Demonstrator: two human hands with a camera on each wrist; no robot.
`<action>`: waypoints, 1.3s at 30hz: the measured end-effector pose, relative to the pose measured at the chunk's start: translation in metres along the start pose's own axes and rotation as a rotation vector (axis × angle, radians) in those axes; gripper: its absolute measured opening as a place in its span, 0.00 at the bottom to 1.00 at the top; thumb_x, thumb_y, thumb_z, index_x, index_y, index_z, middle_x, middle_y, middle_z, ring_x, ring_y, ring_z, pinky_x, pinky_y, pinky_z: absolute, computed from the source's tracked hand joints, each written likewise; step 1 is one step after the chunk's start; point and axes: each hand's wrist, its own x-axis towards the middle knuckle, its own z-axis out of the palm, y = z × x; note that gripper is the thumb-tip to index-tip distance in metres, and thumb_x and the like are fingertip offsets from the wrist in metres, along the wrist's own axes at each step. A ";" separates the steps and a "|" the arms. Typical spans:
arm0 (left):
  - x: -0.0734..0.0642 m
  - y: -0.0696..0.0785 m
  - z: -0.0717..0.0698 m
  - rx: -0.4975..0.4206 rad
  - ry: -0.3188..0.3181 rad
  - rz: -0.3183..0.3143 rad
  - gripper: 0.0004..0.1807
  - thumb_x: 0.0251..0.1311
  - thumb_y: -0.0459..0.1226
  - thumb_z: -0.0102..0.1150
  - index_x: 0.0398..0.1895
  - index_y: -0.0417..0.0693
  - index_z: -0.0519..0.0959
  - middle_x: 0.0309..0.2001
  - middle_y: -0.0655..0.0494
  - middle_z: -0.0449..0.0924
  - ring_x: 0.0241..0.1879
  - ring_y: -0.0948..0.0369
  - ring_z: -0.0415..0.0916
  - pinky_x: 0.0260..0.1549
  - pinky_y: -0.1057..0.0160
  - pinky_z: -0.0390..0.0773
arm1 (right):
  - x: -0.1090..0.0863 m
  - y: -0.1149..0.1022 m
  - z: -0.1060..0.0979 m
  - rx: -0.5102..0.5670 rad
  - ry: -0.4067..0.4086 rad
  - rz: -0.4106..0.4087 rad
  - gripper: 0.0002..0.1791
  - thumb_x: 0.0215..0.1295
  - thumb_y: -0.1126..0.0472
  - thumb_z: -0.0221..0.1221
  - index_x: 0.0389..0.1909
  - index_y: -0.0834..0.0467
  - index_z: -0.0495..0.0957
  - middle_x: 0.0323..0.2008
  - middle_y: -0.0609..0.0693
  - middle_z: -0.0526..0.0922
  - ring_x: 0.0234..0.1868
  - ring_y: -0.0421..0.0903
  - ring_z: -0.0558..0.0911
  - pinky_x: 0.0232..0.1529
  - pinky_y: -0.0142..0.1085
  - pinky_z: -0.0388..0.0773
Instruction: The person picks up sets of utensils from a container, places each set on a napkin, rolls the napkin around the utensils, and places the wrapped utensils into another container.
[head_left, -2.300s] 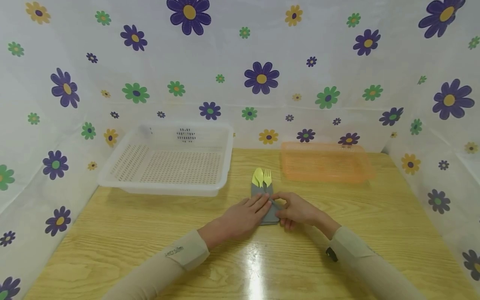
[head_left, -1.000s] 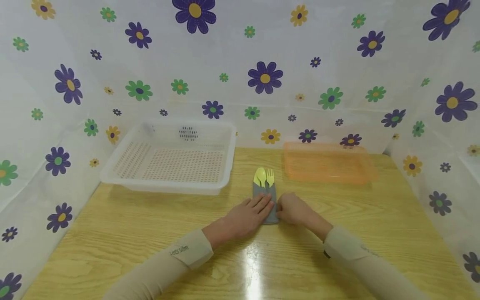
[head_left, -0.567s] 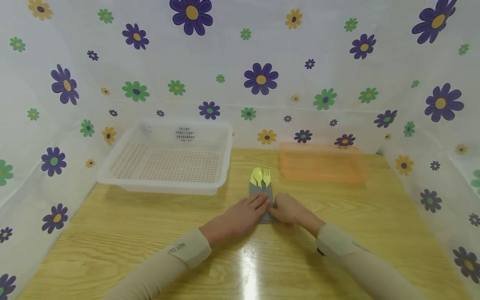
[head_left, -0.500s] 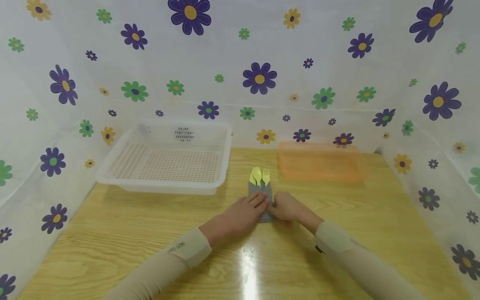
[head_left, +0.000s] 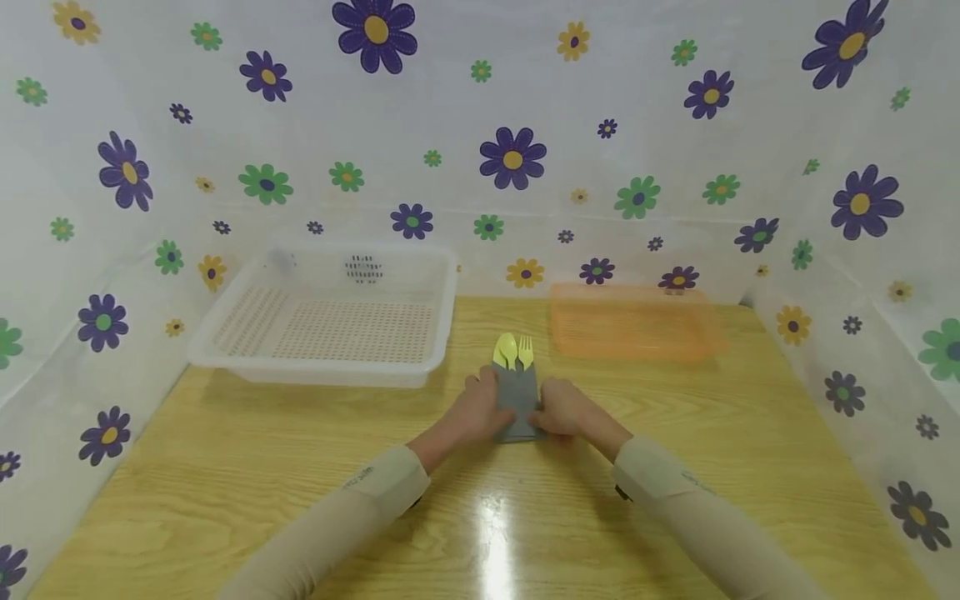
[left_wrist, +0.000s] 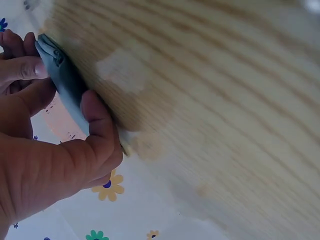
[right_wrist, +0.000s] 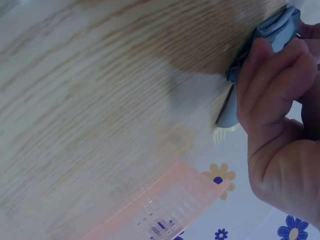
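A grey folded napkin [head_left: 517,392] lies in the middle of the table, with a yellow spoon [head_left: 509,345] and a yellow fork [head_left: 526,347] poking out of its far end. Another yellow piece shows partly behind the spoon; its kind is unclear. My left hand [head_left: 477,407] holds the napkin's left edge, thumb on top. In the left wrist view, that hand [left_wrist: 60,167] curls its fingers on the rolled napkin [left_wrist: 70,85]. On the opposite edge, my right hand [head_left: 564,408] grips the cloth. The right wrist view shows that hand [right_wrist: 275,105] with curled fingers against the napkin [right_wrist: 277,30].
At the back left stands a white perforated basket [head_left: 322,374]. An orange basket [head_left: 633,348] sits at the back right. Flowered white sheeting [head_left: 420,117] encloses the wooden table [head_left: 262,467] at the back and both sides.
My left hand has gone from lying flat across the napkin to holding its left edge, uncovering the middle. My right hand has closed on the right edge, where a loose flap was earlier.
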 end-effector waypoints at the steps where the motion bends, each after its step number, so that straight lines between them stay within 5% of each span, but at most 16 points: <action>1: 0.002 0.000 -0.001 -0.020 -0.002 -0.014 0.37 0.56 0.38 0.65 0.62 0.27 0.59 0.50 0.29 0.69 0.45 0.43 0.74 0.44 0.47 0.78 | 0.000 0.000 0.000 0.001 0.002 0.003 0.25 0.66 0.63 0.63 0.08 0.58 0.70 0.05 0.46 0.68 0.08 0.38 0.66 0.12 0.27 0.61; 7: 0.008 -0.002 -0.005 -0.143 -0.036 -0.087 0.27 0.53 0.38 0.70 0.47 0.30 0.69 0.39 0.44 0.74 0.35 0.55 0.74 0.32 0.60 0.77 | -0.001 0.003 0.001 0.033 0.016 0.004 0.24 0.66 0.62 0.63 0.09 0.60 0.73 0.05 0.46 0.69 0.08 0.37 0.67 0.12 0.27 0.61; 16: 0.014 -0.002 -0.010 -0.132 -0.019 -0.043 0.13 0.53 0.39 0.68 0.28 0.37 0.78 0.26 0.51 0.78 0.23 0.61 0.72 0.22 0.67 0.72 | -0.001 0.011 0.000 0.249 0.045 -0.028 0.21 0.60 0.65 0.61 0.08 0.64 0.75 0.05 0.47 0.72 0.08 0.39 0.71 0.11 0.30 0.68; 24: 0.018 -0.001 -0.012 -0.047 -0.032 -0.080 0.16 0.49 0.42 0.71 0.30 0.37 0.78 0.27 0.51 0.78 0.26 0.59 0.73 0.24 0.65 0.73 | -0.004 0.010 0.000 0.338 0.037 -0.013 0.22 0.62 0.64 0.61 0.08 0.66 0.77 0.05 0.49 0.74 0.07 0.40 0.74 0.11 0.32 0.71; 39: 0.010 0.014 -0.005 -0.126 0.066 -0.140 0.14 0.44 0.33 0.68 0.31 0.32 0.77 0.28 0.50 0.74 0.27 0.57 0.71 0.25 0.64 0.73 | 0.005 0.011 0.011 0.435 0.084 0.168 0.22 0.52 0.64 0.62 0.04 0.53 0.65 0.04 0.42 0.63 0.08 0.36 0.62 0.12 0.29 0.58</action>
